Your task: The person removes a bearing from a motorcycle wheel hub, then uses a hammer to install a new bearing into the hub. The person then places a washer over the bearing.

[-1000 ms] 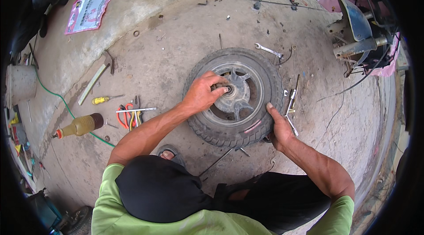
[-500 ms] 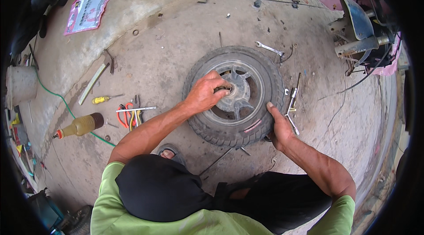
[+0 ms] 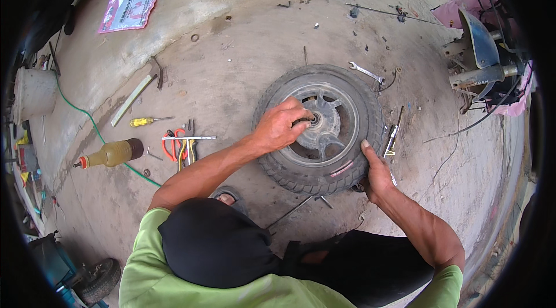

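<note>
A scooter-type wheel lies on the concrete, with a black treaded tyre (image 3: 289,179) round a grey metal rim and hub (image 3: 327,121). My left hand (image 3: 282,125) reaches over the hub's centre hole, thumb and fingers curled in a pinch there. Whatever small piece may be between those fingertips is hidden. At the tyre's near right edge, my right hand (image 3: 377,173) grips the tyre, thumb on the sidewall and fingers underneath. That side looks slightly raised off the ground.
Pliers (image 3: 190,144), a yellow screwdriver (image 3: 142,121) and a bottle of brownish liquid (image 3: 113,152) lie left. A spanner (image 3: 365,70) lies beyond the wheel. A green hose (image 3: 87,114) crosses the left. Vehicle fork parts (image 3: 478,73) stand far right; a pink-edged plastic bag (image 3: 133,6) lies far left.
The whole view has shifted a little, so the floor things appear farther right. Both hands keep their places on the wheel, which shows no clear turn.
</note>
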Demonstrator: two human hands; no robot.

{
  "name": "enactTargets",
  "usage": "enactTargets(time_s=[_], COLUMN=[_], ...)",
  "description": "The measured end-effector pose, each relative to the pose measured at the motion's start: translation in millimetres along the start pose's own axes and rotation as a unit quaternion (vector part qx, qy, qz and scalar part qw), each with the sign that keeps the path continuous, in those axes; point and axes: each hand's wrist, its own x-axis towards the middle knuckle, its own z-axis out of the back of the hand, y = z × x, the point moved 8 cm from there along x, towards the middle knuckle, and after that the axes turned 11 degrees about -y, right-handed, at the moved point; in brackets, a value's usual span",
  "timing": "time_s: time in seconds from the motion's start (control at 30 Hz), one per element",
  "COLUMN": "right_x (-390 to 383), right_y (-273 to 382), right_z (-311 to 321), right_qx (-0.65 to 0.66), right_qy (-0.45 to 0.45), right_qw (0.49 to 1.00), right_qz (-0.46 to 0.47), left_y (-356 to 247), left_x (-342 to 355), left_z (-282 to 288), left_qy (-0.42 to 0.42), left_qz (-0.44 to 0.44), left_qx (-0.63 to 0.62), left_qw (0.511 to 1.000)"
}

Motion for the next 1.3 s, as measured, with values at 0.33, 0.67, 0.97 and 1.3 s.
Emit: enactTargets(time_s=[0.33,0.67,0.97,1.3], right_x=[-1.3,-4.6,-26.8,-46.0], right_y=[11.8,43.7,88.2,109.4], right_z=[4.9,0.1,-25.4,-53.2], right_qx=[-0.012,-0.103,-0.210,-0.231], right_qy=[-0.002,-0.023,-0.008,0.010], right_qw=[0.995,0.972,0.914,0.859], right_qz=[0.103,0.211,0.346,0.457], left_y=[-10.9,-7.5,3.7,12.4], left_x=[-2.7,-16.1,-28.2,-24.4], left_z=[1.5,17.7,42.1,75.6], left_qy=[0.015,-0.039,-0.109,-0.185], left_qz=[-0.015,0.026,0.071,0.159], left_qx=[0.034,0.027,-0.042,-0.067], left_qw=[0.999,0.999,0.991,0.968])
